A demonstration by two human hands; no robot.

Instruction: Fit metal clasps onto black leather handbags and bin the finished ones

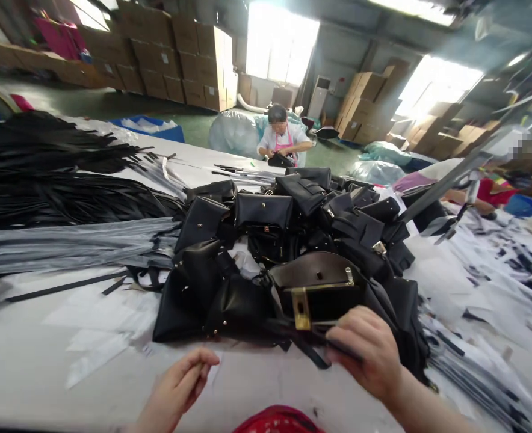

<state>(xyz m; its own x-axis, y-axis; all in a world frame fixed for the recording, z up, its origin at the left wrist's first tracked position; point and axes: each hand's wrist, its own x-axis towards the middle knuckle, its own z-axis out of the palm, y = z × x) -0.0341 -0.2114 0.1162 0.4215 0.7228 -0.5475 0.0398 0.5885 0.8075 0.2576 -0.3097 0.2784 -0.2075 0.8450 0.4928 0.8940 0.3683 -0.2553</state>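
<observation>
My right hand (pixel 368 349) is closed around a black strap (pixel 313 355), slightly smeared by motion, at the near side of a heap of black handbags. Just beyond its fingers lies a handbag with a dark brown flap (pixel 315 269), and a gold metal plate (pixel 301 308) shows in front of it. My left hand (pixel 185 379) hovers over the white table (pixel 248 367), thumb and fingers pressed together; whether anything small is between them I cannot make out. A black handbag with gold studs (pixel 236 304) sits closest to the left fingertips.
Long black strips (pixel 67 198) and grey strips (pixel 76 243) lie piled on the left. Paper sheets (pixel 98 340) and scraps cover parts of the table. Across it, a person (pixel 284 141) in a pink apron handles a black item. Cardboard boxes (pixel 194 60) stand behind.
</observation>
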